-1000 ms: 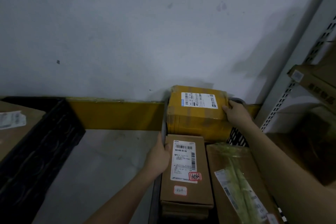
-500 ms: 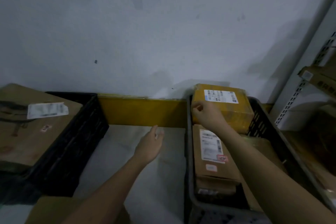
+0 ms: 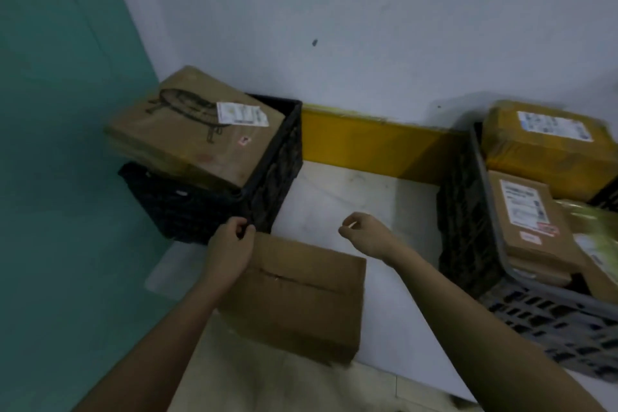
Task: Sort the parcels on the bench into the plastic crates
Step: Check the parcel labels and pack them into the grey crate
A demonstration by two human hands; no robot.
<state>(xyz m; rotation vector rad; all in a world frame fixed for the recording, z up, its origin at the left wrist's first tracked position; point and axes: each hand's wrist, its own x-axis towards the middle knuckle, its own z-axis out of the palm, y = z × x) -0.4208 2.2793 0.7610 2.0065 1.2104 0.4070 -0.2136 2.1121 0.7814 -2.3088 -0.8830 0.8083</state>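
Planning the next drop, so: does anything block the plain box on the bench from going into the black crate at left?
Yes. A large printed carton lies tilted across the top of the black crate, covering most of its opening. Nothing else visible stands between that crate and the plain box.

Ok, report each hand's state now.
Left hand: grips the plain cardboard box at its far corner.
Right hand: loosely curled, holding nothing.

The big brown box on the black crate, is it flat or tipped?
Tipped. The big brown box slants across the black crate, overhanging its left rim.
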